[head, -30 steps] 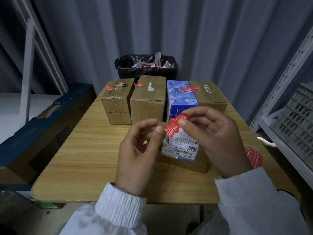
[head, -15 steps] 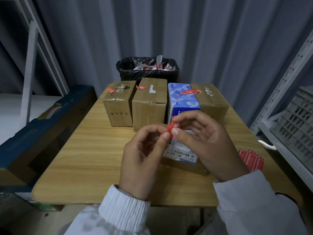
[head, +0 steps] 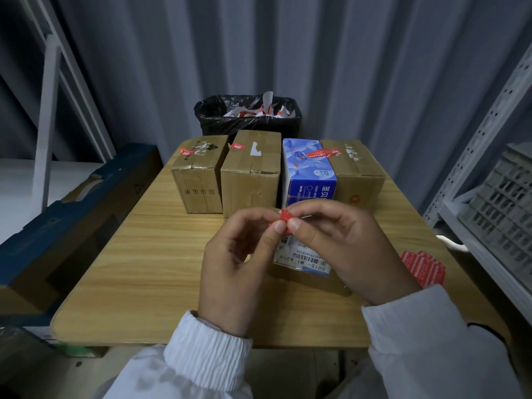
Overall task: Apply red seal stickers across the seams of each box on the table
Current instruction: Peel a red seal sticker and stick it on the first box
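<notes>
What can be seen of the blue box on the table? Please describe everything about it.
The blue box is a glossy carton, blue with white print on the front and a cartoon picture on top. It stands on the table in the back row, close between two brown boxes. A red seal lies on its top and reaches past the right edge. The right hand hides its lower front.

- Waste bin (head: 247,122): black liner, rear centre, against the wall; holds white and red paper scraps (head: 267,108).
- Wall (head: 374,67): grey, vertically ribbed.
- Shelving upright (head: 486,116): perforated grey metal, at right.
- Crate (head: 506,203): grey, slotted, on the shelving.
- Large carton (head: 72,214): blue-edged cardboard, at left.
- Frame (head: 47,110): white, far left.
</notes>
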